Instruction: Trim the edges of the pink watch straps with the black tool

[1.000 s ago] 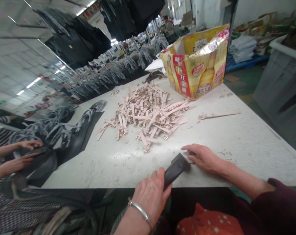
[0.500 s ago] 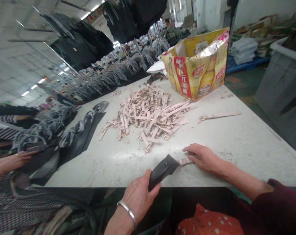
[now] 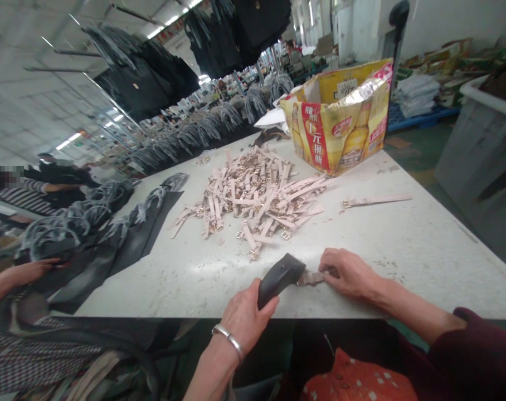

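Observation:
My left hand [image 3: 245, 312], a silver bangle at its wrist, is wrapped round a black handheld tool [image 3: 280, 277] whose wide end points to the right. At that end lies a short pale strap [image 3: 312, 278], its far end pinched by the fingers of my right hand [image 3: 350, 273] close to the table. Whether the tool touches the strap, I cannot tell. Beyond my hands is a heap of pale pink buckle straps [image 3: 253, 195]. One single buckle strap [image 3: 378, 199] lies apart on the right.
A yellow beer carton [image 3: 340, 133], open at the top, stands at the back of the white table [image 3: 424, 250]. Black panels with wrapped handles [image 3: 148, 228] cover the left side, where a co-worker's hand [image 3: 31, 272] rests. A grey bin [image 3: 474, 145] stands off the right edge.
My right fingers have drawn together on the strap, and it now looks darker and turned, its buckle end by the tool. The tool has risen slightly. The view has shifted a little.

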A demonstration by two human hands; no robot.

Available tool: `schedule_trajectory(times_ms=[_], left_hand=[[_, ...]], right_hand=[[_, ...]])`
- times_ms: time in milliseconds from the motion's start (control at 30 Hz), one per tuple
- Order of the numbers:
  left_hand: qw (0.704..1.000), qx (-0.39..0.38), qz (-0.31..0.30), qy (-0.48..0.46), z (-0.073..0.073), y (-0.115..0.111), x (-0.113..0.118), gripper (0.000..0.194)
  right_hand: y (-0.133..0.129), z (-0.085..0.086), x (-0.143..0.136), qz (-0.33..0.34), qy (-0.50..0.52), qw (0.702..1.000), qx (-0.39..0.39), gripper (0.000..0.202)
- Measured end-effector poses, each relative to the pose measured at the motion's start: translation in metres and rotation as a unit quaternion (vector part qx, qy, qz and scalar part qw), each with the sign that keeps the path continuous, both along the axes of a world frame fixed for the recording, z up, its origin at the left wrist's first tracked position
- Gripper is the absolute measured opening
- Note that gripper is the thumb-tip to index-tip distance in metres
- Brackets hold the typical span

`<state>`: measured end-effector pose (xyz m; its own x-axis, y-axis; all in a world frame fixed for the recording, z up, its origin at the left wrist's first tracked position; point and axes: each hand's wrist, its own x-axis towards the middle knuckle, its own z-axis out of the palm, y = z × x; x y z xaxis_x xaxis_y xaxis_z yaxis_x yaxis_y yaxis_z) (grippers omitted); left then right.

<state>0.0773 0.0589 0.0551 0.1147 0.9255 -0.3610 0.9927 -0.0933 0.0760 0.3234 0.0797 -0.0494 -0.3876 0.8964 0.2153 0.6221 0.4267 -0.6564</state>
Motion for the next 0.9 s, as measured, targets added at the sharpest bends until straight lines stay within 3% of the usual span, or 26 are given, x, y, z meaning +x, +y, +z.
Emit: schedule_trajectory(times_ms=[167,267,533,700,800,900], left_hand=[[1.000,-0.001,0.014,-0.024,0.014,-0.016,-0.013,0.029],[1.000,-0.023,0.006,-0.011,0.016,-0.025,-0.015,0.031],[0.998,-0.053,-0.019,0.017,0.011,-0.042,-0.009,0.029],[0.997,-0.052,-0.044,0.020,0.006,-0.035,-0.002,0.027],[0.997,-0.053,-0.047,0.029,0.008,-0.027,0.003,0.029],[0.997,-0.057,-0.042,0.026,0.012,-0.021,0.006,0.031]], right_hand=[[-0.019,0.000,0.000,0.031,-0.034,0.995,0.089,0.015],[-0.027,-0.003,0.002,0.062,-0.014,0.993,0.103,0.020],[-0.026,-0.001,0.008,0.108,0.058,0.992,0.044,0.017],[-0.022,-0.003,0.008,0.066,0.071,0.995,-0.001,0.005],[-0.021,-0.001,0.007,0.032,0.056,0.997,-0.037,0.016],[-0.020,0.004,0.007,0.039,0.043,0.997,-0.053,0.020]])
